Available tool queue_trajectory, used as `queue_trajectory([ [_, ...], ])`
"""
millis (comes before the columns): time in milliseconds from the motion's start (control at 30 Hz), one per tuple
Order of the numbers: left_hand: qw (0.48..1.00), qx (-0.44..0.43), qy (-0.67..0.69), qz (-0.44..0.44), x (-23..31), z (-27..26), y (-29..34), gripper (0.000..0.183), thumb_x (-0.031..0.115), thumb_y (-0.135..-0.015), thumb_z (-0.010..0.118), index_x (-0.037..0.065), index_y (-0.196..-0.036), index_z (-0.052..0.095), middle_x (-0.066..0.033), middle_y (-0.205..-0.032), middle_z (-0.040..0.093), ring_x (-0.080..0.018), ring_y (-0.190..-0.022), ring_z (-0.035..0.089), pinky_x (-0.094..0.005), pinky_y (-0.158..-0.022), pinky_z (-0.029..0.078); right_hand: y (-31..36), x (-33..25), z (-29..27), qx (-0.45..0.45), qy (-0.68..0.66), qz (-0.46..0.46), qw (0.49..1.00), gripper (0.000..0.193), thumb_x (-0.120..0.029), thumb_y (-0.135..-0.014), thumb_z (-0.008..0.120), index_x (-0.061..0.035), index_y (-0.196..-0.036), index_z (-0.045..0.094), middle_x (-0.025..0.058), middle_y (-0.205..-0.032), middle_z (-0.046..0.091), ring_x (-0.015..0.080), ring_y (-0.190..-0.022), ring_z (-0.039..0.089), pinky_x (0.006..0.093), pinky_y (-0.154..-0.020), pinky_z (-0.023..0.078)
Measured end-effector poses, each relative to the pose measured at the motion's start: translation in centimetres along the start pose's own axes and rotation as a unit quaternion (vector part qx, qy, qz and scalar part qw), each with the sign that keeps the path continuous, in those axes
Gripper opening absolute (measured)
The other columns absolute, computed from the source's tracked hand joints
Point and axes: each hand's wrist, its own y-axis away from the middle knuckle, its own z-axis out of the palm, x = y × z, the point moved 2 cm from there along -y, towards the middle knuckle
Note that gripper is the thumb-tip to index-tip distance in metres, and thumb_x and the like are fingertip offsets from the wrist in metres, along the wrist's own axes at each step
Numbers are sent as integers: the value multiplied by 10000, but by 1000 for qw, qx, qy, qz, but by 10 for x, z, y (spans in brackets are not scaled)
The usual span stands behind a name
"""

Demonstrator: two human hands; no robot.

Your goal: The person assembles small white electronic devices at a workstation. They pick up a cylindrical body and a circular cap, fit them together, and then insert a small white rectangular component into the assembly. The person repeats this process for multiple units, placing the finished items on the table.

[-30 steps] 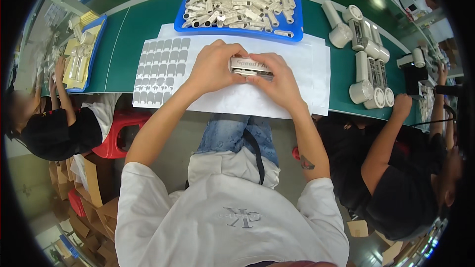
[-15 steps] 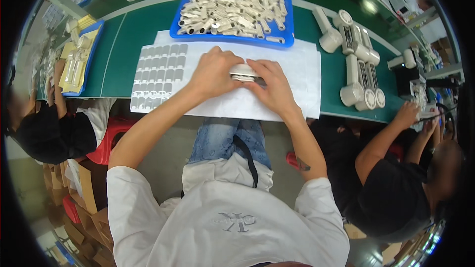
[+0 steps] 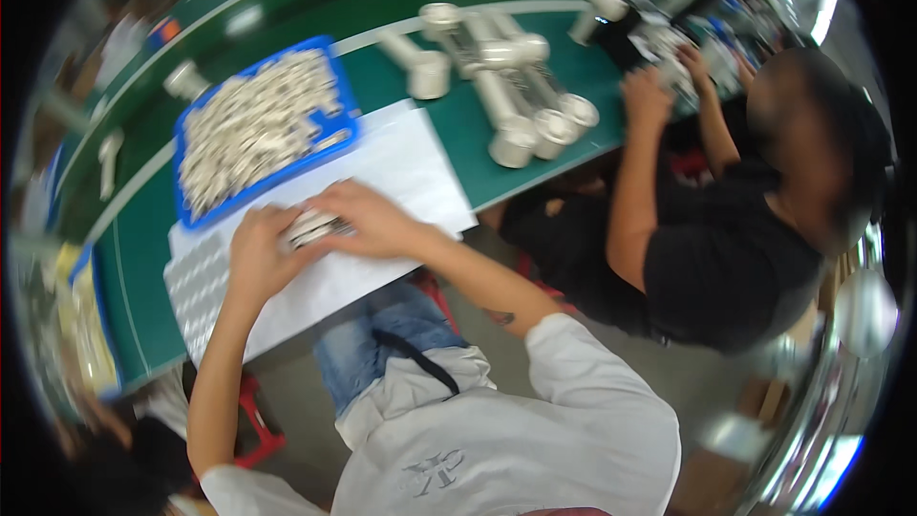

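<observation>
Over the white paper sheets (image 3: 415,158), both of my hands hold a small white plastic part (image 3: 313,226) between them. My left hand (image 3: 258,253) grips its left end, with thumb and fingers bent around it. My right hand (image 3: 368,220) closes on the other end, fingertips across the top. The part's exact kind cannot be made out, since the fingers cover much of it and the picture is blurred. Beside my left hand lies a sheet of grey stickers (image 3: 203,277). Just beyond the hands, a blue tray (image 3: 348,105) is heaped with many small white plastic pieces (image 3: 263,124).
Several white devices with long handles and round heads (image 3: 516,139) lie on the green table (image 3: 468,177) to the right. Farther right, a co-worker's hands (image 3: 654,91) work at the same table. A blue-rimmed tray (image 3: 107,354) with yellow lining stands at the left.
The whole view has swung toward the right, so the table appears tilted and the co-worker on the right shows more. Both hands still hold the white plastic part over the paper.
</observation>
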Motion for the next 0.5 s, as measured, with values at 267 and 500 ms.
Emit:
queue_trajectory([
  [267,999,-28,-20,-26,8,1,-2,469,235,-620,866,-1,-990,699,-134,-869,663,-333,-820,585,-419,-745,465,12,-8,-3,-2,4,15,1000,535,-220,-770,747,-11,-1235,583,149,-1113,588,340,-1046,532,418,-920,435],
  [500,997,-34,-28,-59,12,2,-2,482,170,-597,861,-13,-1012,698,-133,-869,673,-324,-799,581,-412,-739,458,12,-8,-5,-5,9,20,1000,534,-243,-765,757,-26,-1226,595,110,-1109,588,303,-1023,524,401,-904,440],
])
